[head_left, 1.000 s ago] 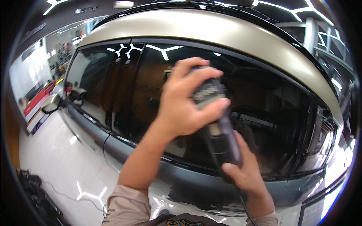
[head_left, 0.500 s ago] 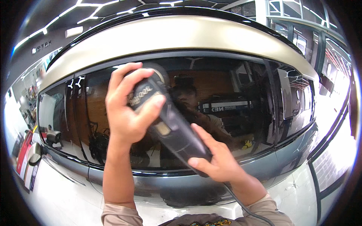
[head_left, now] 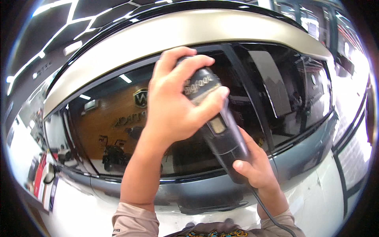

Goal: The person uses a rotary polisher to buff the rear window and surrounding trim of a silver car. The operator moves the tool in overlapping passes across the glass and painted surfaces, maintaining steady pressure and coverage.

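Observation:
A black corded polisher (head_left: pixel 223 136) slants across the middle of the view, its head up against the dark side window (head_left: pixel 189 152) of a car. My left hand (head_left: pixel 177 94) wraps over the polisher's head, fingers over the top and thumb along its near side. Lower down, my right hand (head_left: pixel 254 164) grips the rear of the body, thumb on top. The pad side is hidden behind the head and my left hand. From the rear end a black cord (head_left: pixel 266 213) runs down past my right forearm.
Above the windows runs the car's pale gold roof band (head_left: pixel 189 31); below them is the grey door panel (head_left: pixel 130 193). A side mirror (head_left: pixel 49 172) juts out at the far left. White floor (head_left: pixel 75 205) lies below, and a glass-walled frontage (head_left: pixel 347 43) stands at the right.
Both hands have carried the polisher to the right along the glass, and it stands slightly steeper. The view has shifted and tilted too. Both grips stay the same.

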Demonstrator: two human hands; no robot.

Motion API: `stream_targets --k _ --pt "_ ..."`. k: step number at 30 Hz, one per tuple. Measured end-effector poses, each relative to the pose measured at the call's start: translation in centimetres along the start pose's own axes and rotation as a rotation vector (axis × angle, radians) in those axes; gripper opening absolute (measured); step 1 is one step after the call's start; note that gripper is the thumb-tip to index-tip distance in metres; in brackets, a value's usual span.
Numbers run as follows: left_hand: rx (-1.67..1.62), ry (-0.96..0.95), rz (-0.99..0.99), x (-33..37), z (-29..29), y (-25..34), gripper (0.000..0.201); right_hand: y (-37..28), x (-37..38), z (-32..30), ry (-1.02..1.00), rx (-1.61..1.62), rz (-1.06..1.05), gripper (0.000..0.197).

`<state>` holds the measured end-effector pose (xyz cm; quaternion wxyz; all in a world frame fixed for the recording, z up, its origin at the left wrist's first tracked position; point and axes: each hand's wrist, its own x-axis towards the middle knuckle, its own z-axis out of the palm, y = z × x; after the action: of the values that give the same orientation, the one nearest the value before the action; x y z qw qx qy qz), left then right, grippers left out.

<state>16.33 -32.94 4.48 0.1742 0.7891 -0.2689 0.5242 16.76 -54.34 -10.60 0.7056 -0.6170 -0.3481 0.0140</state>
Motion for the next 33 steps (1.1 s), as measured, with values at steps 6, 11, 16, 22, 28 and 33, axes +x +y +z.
stream_targets --k 6,11,16,22,28,33 --pt "0.032 0.083 0.003 -1.2 -1.9 -0.9 0.05 -1.2 0.1 2.9 0.015 0.057 0.009 0.095" --pt "0.047 0.138 -0.076 -3.4 -6.9 -3.8 0.049 -1.5 2.4 7.6 -0.069 -0.027 -0.02 0.092" --pt "0.072 0.187 -0.131 -7.2 -14.9 -8.8 0.048 -1.9 5.0 15.2 -0.182 -0.16 -0.051 0.088" --pt "0.017 0.264 -0.231 -11.4 -24.1 -14.0 0.05 -2.1 8.8 24.5 -0.318 -0.329 -0.131 0.087" --pt "0.036 0.289 -0.198 -13.0 -29.0 -17.2 0.047 -2.8 10.6 29.6 -0.335 -0.371 -0.162 0.088" --pt "0.056 0.289 -0.205 -14.8 -29.8 -17.4 0.047 -2.5 9.8 30.8 -0.359 -0.331 -0.104 0.091"
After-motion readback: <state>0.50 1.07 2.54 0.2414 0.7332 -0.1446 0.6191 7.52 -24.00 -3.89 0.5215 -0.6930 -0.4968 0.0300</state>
